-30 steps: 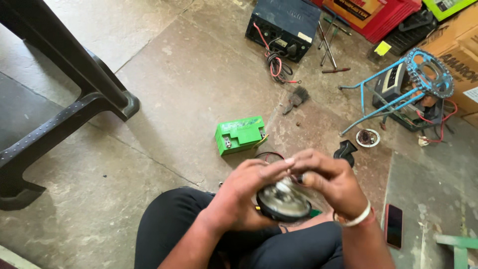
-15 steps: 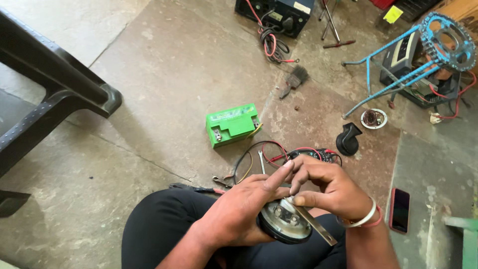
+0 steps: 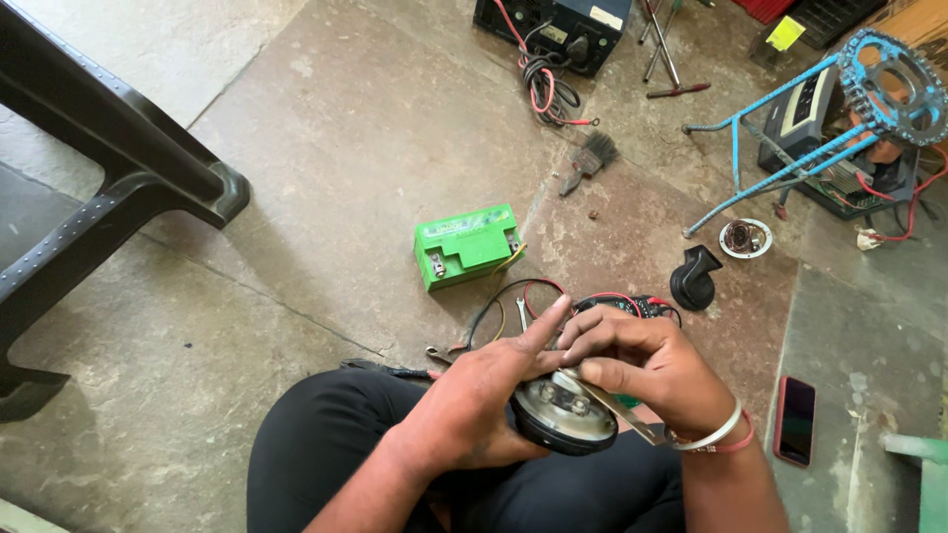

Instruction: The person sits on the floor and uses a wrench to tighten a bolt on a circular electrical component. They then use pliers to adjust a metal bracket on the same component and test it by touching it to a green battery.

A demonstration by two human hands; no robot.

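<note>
My left hand (image 3: 484, 395) cups a round black and silver horn (image 3: 561, 415) from the left, index finger stretched out over it. My right hand (image 3: 647, 360), with bangles at the wrist, pinches the top of the horn, where a flat metal bracket (image 3: 622, 415) sticks out to the right. Both hands hover above my lap in black trousers. On the floor just beyond them lie red and black wires (image 3: 533, 296) and a small green battery (image 3: 466, 245).
A second black horn (image 3: 694, 278) and a small round part (image 3: 745, 238) lie to the right. A phone (image 3: 795, 419) rests at the lower right. A black charger box (image 3: 553, 25), a brush (image 3: 591, 158), a blue metal frame with a sprocket (image 3: 879, 84) and a dark bench (image 3: 109, 188) surround me.
The view has tilted, so the floor items sit lower in the picture. My hands have stayed on the horn; the left index finger has stretched out and the bracket has come into view.
</note>
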